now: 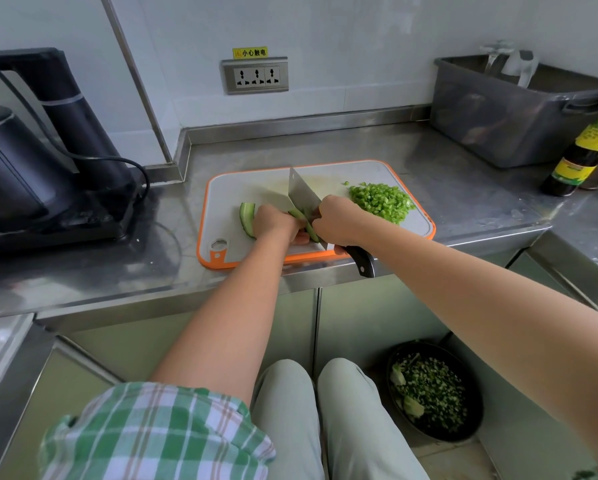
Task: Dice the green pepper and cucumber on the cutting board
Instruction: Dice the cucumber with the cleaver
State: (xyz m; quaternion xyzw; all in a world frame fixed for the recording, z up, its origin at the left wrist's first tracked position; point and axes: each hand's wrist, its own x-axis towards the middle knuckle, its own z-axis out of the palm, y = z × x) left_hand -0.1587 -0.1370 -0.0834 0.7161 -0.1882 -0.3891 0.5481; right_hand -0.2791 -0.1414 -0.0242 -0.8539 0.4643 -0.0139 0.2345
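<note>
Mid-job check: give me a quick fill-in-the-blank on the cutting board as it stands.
The white plastic cutting board has an ____ rim.
The right hand grips the steel cleaver by its black ____.
The pile of diced green pepper lies to the ____ of the cleaver.
Missing words: orange; handle; right.

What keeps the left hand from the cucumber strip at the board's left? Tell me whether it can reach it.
Probably yes. The cucumber strip lies right beside the left hand on the cutting board, nothing between them; the hand would first have to let go of the cucumber piece at the cleaver.
</note>
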